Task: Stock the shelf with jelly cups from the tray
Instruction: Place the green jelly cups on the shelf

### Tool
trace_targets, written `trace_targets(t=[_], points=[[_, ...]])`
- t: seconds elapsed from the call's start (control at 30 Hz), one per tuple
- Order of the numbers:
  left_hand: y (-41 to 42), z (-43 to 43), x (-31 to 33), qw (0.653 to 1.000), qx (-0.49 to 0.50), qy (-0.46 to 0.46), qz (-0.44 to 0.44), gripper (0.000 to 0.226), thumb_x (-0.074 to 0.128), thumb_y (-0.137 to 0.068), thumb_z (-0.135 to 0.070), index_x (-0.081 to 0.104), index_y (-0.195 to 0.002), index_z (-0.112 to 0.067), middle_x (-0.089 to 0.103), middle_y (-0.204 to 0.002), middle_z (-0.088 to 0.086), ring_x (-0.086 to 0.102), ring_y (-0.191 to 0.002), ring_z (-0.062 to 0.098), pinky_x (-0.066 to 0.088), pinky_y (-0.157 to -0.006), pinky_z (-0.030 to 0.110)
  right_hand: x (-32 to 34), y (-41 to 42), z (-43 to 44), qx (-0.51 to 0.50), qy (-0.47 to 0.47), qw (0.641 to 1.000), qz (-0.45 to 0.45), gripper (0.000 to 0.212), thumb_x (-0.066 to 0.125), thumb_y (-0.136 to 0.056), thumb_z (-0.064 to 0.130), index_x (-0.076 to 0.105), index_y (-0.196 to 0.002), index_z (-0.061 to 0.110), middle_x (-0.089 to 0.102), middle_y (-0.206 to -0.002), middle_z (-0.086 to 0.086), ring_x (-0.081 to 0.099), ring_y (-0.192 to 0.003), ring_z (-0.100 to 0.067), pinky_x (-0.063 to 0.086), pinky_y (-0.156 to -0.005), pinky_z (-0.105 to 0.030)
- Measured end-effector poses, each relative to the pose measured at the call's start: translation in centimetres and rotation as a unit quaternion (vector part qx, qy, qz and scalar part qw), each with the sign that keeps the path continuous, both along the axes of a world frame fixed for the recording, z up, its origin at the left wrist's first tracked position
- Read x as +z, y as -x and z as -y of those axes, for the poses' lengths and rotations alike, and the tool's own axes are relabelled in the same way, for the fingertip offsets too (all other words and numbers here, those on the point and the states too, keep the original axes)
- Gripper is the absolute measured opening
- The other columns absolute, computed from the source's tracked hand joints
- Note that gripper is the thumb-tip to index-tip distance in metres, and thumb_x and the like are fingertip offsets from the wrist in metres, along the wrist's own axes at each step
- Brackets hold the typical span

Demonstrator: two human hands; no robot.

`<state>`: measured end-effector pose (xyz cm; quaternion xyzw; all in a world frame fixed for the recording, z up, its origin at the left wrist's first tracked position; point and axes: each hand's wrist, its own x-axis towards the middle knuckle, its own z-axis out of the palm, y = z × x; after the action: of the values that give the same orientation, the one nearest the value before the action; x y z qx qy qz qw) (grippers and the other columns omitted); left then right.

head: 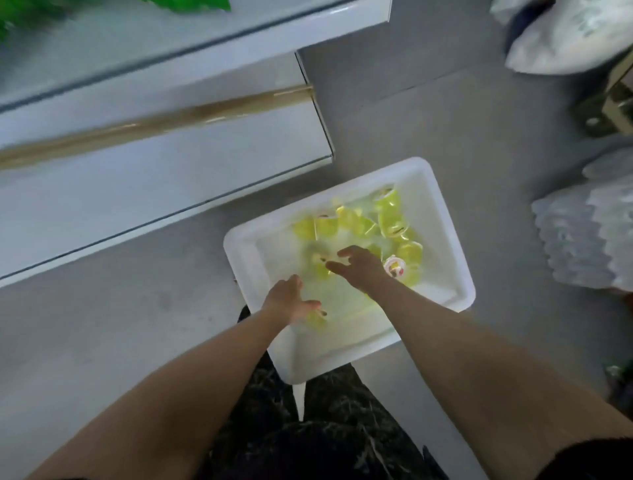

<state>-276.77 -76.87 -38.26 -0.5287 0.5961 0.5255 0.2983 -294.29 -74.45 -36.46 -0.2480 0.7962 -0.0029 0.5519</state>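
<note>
Grey floor (445,137) fills the view from above. A white shelf (171,164) runs along the upper left in stepped tiers, with a gold strip (171,116) across one tier and something green (191,4) blurred at the top edge. Pale plastic bags (582,233) sit on the floor to the right, well apart from the shelf.

A white tray (246,253) rests on the floor just beside the shelf's lowest tier, at the person's dark patterned trousers (342,428). Yellow-green jelly cups (387,209) lie jumbled inside it, mostly toward its far right side; one cup with a printed lid (395,267) lies just beside the right wrist.

Both bare forearms reach over the tray's near edge, covering part of its inside. The right hand (359,267) hovers over the cups with its fingers (342,255) spread apart. The left hand (291,301) is lower in the tray with its thumb stretched sideways above a blurred cup (317,318); whether its fingers grip anything cannot be told.
</note>
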Motion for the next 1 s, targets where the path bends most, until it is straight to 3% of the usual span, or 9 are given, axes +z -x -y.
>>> trace_targets(t=[0.13,0.3,0.4,0.53,0.73,0.9,1.0], points=[[-0.2,-2.9,-3.1,0.999,0.028,-0.027,-0.009,0.069,0.078,-0.075,-0.049,0.048,-0.13,-0.021,0.051,-0.128,0.007,0.054,-0.115,0.023,0.039,-0.086,0.024,-3.6,-0.4,-0.3,-0.075,0.0,0.997,0.007,0.05,0.08,-0.079,0.039,0.063,-0.12,0.016,0.062,-0.123,-0.003,0.057,-0.115,-0.016,0.036,-0.083,-0.017],[0.8,-4.6,-5.7,0.998,0.036,-0.037,-0.026,0.06,0.087,-0.065,-0.039,0.056,-0.115,-0.027,0.052,-0.114,0.005,0.056,-0.096,0.017,0.039,-0.079,0.02,-6.6,-1.4,0.2,-0.068,0.008,0.998,-0.005,0.051,0.082,-0.074,0.042,0.064,-0.113,0.015,0.067,-0.112,-0.001,0.061,-0.105,-0.016,0.043,-0.087,-0.023],[1.1,-5.3,-6.5,0.999,0.03,-0.029,-0.03,0.058,0.088,-0.064,-0.037,0.059,-0.113,-0.026,0.051,-0.111,0.003,0.054,-0.098,0.017,0.041,-0.085,0.022,-7.6,-1.9,0.3,-0.056,0.02,0.998,-0.02,0.044,0.083,-0.072,0.042,0.065,-0.105,0.017,0.066,-0.099,0.004,0.061,-0.095,-0.013,0.041,-0.079,-0.021],[0.8,-6.1,-7.1,0.999,0.039,0.0,-0.025,0.051,0.087,-0.066,-0.037,0.061,-0.108,-0.025,0.047,-0.106,-0.001,0.048,-0.095,0.013,0.039,-0.087,0.021,-8.0,-1.8,0.0,-0.063,0.033,0.997,-0.025,0.04,0.083,-0.073,0.04,0.067,-0.102,0.017,0.066,-0.1,0.003,0.059,-0.093,-0.013,0.042,-0.079,-0.022],[0.8,-5.8,-6.8,0.998,0.055,0.006,-0.027,0.043,0.087,-0.066,-0.042,0.06,-0.093,-0.022,0.06,-0.099,-0.004,0.054,-0.097,0.014,0.038,-0.077,0.023,-6.7,-0.8,-0.7,-0.125,0.041,0.991,0.023,0.039,0.085,-0.072,0.04,0.068,-0.098,0.017,0.065,-0.092,0.003,0.06,-0.08,-0.012,0.044,-0.067,-0.022],[0.7,-4.4,-4.1,0.996,0.086,0.019,-0.029,0.045,0.083,-0.063,-0.053,0.064,-0.088,-0.021,0.064,-0.092,-0.008,0.059,-0.093,0.013,0.046,-0.075,0.026,-3.4,0.4,-0.8,-0.156,0.072,0.985,0.025,0.04,0.087,-0.067,0.042,0.069,-0.093,0.018,0.066,-0.095,0.003,0.062,-0.082,-0.017,0.052,-0.081,-0.033],[0.4,-3.0,-1.2,0.99,0.129,0.03,-0.045,0.045,0.083,-0.064,-0.053,0.064,-0.089,-0.02,0.064,-0.089,-0.009,0.06,-0.085,0.01,0.043,-0.063,0.022,0.1,1.4,-0.5,-0.147,0.102,0.984,0.019,0.035,0.087,-0.067,0.045,0.068,-0.088,0.024,0.067,-0.102,0.004,0.062,-0.084,-0.017,0.053,-0.082,-0.035]])
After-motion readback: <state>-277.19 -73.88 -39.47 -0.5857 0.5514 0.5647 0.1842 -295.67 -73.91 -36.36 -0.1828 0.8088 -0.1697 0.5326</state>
